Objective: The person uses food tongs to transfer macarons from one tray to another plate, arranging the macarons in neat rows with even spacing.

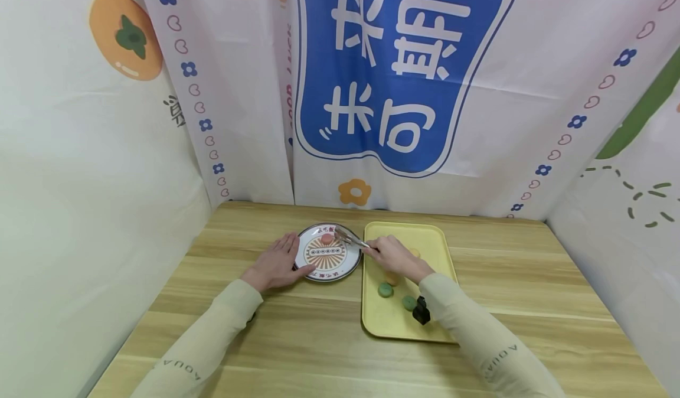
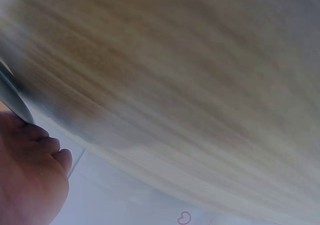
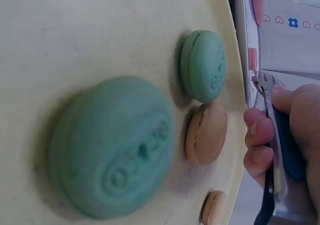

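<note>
My right hand [image 1: 394,254] grips metal tongs [image 1: 350,238] with dark handles, above the left edge of the yellow tray. Their slotted tips reach over the white patterned plate [image 1: 308,266], close beside a pink macaron [image 1: 327,238] lying on it. In the right wrist view the fingers wrap the tongs [image 3: 272,130]. My left hand [image 1: 277,263] rests against the plate's left side, fingers stretched along the rim and thumb over its near edge. In the left wrist view, the fingertips of this hand [image 2: 30,175] meet the plate's rim [image 2: 15,102].
The yellow tray [image 1: 372,322] stands right of the plate. On it lie green macarons [image 1: 385,290] and orange-tan macarons [image 3: 206,134], partly covered by my right arm in the head view. A wooden table [image 1: 308,351] carries everything, with printed cloth [image 1: 255,150] hanging behind.
</note>
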A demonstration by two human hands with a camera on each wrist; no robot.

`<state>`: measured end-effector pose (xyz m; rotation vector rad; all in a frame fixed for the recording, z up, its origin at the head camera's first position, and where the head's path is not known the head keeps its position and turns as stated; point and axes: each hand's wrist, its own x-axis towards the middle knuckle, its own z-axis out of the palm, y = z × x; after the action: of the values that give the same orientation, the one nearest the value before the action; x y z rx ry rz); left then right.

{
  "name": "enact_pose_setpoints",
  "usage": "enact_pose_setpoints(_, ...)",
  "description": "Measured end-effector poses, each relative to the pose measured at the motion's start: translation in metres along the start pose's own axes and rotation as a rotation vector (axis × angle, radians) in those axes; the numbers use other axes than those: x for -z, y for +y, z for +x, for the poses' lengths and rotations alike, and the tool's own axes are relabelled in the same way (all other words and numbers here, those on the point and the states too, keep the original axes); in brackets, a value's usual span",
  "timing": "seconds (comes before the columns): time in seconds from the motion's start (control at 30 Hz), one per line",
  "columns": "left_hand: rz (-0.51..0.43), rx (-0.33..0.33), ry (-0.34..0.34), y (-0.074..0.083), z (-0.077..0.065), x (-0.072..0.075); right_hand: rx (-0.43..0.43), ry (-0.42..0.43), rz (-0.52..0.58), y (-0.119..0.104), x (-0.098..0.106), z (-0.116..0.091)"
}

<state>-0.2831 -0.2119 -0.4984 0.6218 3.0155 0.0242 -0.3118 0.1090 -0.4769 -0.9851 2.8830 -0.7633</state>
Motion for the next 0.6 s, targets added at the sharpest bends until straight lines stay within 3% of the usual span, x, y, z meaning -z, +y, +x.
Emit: enact_pose_setpoints(0.6, -0.015, 0.000, 0.002, 0.000, 0.000, -0.001, -0.072, -0.057, 0.026, -0.008, -0.003, 0.011)
